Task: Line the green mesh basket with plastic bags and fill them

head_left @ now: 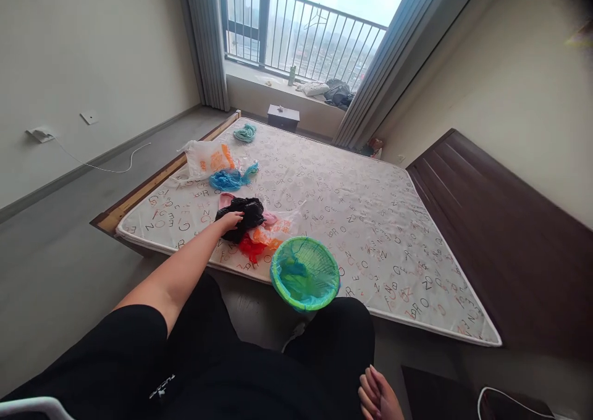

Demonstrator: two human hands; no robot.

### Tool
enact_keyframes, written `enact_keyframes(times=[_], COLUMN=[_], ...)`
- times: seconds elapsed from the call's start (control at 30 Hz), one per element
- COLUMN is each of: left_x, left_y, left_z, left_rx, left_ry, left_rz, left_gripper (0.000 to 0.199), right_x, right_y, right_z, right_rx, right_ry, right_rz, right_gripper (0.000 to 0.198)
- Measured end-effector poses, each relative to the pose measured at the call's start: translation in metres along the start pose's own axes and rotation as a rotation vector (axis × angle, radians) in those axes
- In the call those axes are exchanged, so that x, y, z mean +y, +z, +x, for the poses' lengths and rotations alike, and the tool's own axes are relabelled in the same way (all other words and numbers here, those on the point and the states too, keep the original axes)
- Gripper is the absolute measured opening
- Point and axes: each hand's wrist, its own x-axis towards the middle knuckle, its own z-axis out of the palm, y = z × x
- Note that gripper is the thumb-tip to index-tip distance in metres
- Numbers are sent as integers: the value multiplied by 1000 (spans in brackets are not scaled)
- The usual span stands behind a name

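My left hand [230, 221] reaches out over the mattress with its fingers closed on a crumpled black plastic bag [250, 212]. Around that bag lie a pink bag [225, 200], a red plastic bag [251, 248] and a clear bag with orange print [280, 228]. A green basket [334, 260] with a blue-green plastic liner stands at the mattress edge, in front of my knees. Down at the lower right, my right hand [377, 394] is beside my thigh, its fingers curled in and holding nothing visible.
On the letter-printed mattress [365, 216] farther back are a blue plastic bag [226, 180], a white bag with orange print [204, 159] and a teal bundle [245, 133]. A dark headboard [504, 241] rises at right. A small nightstand [283, 116] stands near the window.
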Motion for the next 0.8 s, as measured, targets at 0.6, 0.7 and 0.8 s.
enact_keyframes(times=[0.6, 0.7, 0.8], left_x=[-1, -9, -14], left_y=[23, 29, 33], left_z=[-18, -28, -38], left_rx=[-11, -11, 35], left_ry=[-48, -61, -35], left_rz=[386, 331, 282], left_gripper=[18, 33, 46], right_x=[-5, -4, -4], right_y=[5, 2, -1], right_z=[11, 12, 14], right_rx=[-84, -89, -95], right_ry=[33, 12, 13], right_rz=[13, -3, -18], right_gripper=[69, 68, 69])
